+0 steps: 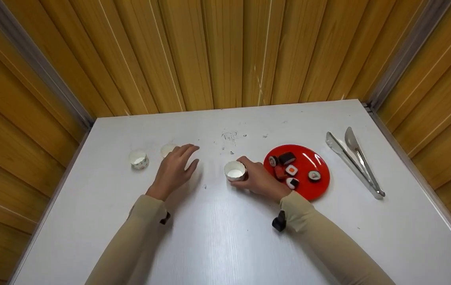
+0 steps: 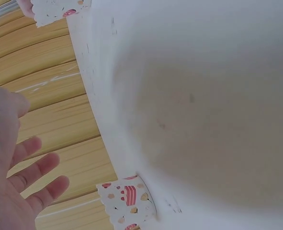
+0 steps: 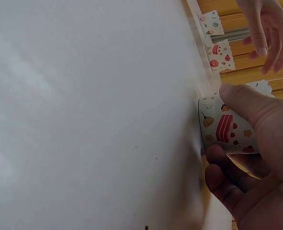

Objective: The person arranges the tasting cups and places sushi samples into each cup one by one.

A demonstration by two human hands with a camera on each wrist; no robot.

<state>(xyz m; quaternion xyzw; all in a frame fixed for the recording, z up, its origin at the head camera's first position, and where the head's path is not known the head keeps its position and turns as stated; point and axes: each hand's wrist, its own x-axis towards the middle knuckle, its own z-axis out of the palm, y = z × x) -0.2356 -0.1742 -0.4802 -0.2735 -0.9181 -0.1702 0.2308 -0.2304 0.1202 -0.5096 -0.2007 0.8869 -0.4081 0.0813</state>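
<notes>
Between its thumb and fingers, my right hand (image 1: pixel 263 179) grips a white paper baking cup (image 1: pixel 234 171) at the middle of the table. Printed cake slices and pumpkins show on that cup's side in the right wrist view. My left hand (image 1: pixel 173 171) hovers above the table with fingers spread, holding nothing. Just beyond its fingers stands a second paper cup (image 1: pixel 167 149), partly hidden by the hand. Farther left is a third paper cup (image 1: pixel 138 160), upright on the table.
Right of my right hand lies a red plate (image 1: pixel 313 191) with several toy sushi pieces (image 1: pixel 287 158) on it. Metal tongs (image 1: pixel 355 162) lie spread at the far right. A wood-patterned wall (image 1: pixel 225 55) rises behind the white table (image 1: pixel 217 245).
</notes>
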